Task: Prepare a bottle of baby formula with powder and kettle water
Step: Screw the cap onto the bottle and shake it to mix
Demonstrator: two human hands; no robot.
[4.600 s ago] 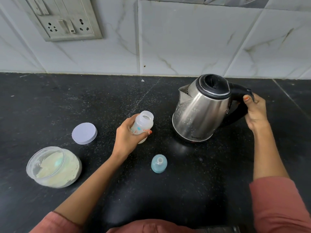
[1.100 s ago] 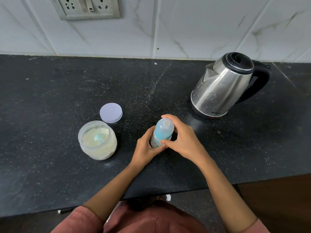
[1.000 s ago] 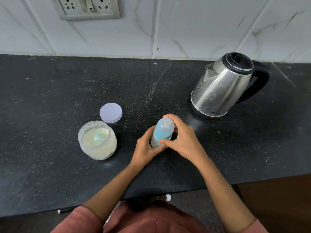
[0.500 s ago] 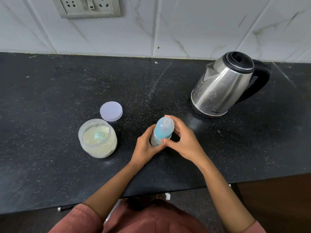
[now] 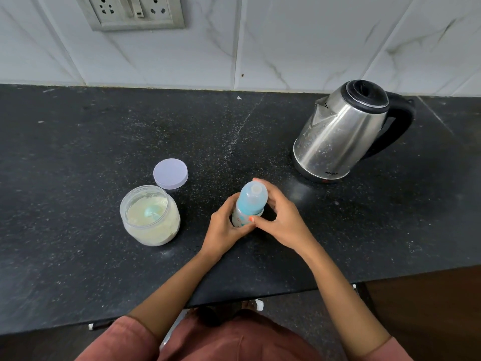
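Note:
The baby bottle (image 5: 240,217) stands upright on the black counter (image 5: 78,178) with its blue cap (image 5: 252,199) on top. My left hand (image 5: 223,227) grips the bottle's lower body from the left. My right hand (image 5: 281,217) curls round the blue cap from the right. An open clear jar of pale formula powder (image 5: 149,216) with a blue scoop inside stands to the left. Its pale lid (image 5: 170,173) lies flat behind it. The steel kettle (image 5: 341,131) with black lid and handle stands at the back right, untouched.
A socket panel (image 5: 130,11) is mounted on the marble-tiled wall behind the counter. The counter's front edge runs just below my forearms, with floor beneath.
Earlier my right hand held the kettle handle and the blue cap lay on the counter. Now the cap is on the bottle, both hands hold it, and my right thumb has shifted slightly.

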